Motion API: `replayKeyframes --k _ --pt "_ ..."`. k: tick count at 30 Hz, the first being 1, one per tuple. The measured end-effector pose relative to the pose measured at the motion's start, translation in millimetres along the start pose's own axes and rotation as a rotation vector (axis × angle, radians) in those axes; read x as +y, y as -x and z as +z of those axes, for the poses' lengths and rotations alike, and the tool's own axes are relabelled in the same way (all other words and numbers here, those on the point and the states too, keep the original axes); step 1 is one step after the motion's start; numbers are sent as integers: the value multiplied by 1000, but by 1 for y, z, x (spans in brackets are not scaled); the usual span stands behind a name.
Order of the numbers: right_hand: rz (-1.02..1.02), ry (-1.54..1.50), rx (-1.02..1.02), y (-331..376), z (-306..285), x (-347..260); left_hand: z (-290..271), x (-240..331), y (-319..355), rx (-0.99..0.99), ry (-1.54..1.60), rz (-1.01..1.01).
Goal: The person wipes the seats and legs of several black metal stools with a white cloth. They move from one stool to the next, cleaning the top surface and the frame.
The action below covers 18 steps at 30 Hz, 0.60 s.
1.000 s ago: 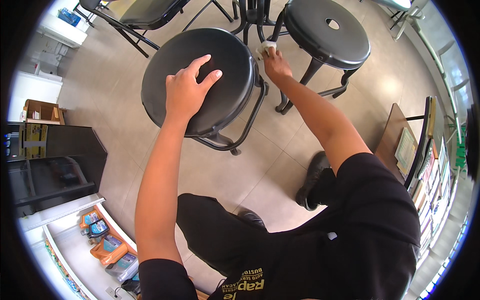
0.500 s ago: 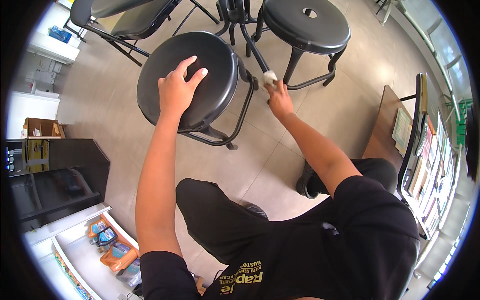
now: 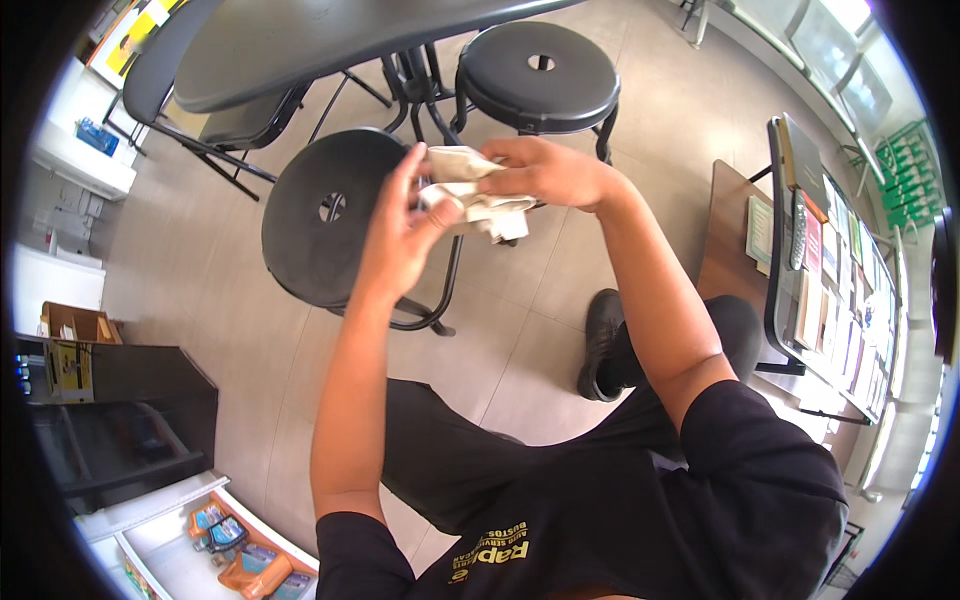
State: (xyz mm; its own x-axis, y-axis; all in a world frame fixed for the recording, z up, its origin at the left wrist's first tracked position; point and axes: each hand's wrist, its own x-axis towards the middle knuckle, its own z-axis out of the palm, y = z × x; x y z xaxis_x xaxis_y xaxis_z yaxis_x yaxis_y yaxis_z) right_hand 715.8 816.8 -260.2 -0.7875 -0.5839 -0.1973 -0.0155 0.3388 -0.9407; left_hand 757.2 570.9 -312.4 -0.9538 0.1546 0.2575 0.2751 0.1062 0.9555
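A cream-coloured cloth [image 3: 480, 200], crumpled and folded, is held up between my two hands above the floor. My right hand [image 3: 555, 172] grips its right side, fingers bent over the fabric. On its left edge my left hand [image 3: 395, 235] is curled, thumb against the cloth and fingertips raised; this hand is slightly blurred. Below and to the left stands a black round stool [image 3: 310, 255] with a hole in its seat, partly covered by my left hand. A second black stool [image 3: 540, 92] stands farther off, beyond my right hand.
A dark table [image 3: 340, 40] spans the far side, with a black folding chair [image 3: 255, 125] at its left. To the right stands a brown wooden surface [image 3: 722, 225] beside a display of papers [image 3: 850, 310]. Orange bottles [image 3: 255, 572] lie in a white shelf unit at lower left.
My left hand has left the stool's seat and come to the cloth. My right hand has lifted the cloth from beside the stool's leg. The view has tilted up, showing the table.
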Motion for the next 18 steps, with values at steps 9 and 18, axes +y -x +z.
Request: replayKeyframes --k 9,18 --pt "165 610 286 -64 -123 15 -9 -18 -10 -17 -215 33" --pt "329 1062 584 -130 -137 81 -10 -30 -7 47 -81 -39"
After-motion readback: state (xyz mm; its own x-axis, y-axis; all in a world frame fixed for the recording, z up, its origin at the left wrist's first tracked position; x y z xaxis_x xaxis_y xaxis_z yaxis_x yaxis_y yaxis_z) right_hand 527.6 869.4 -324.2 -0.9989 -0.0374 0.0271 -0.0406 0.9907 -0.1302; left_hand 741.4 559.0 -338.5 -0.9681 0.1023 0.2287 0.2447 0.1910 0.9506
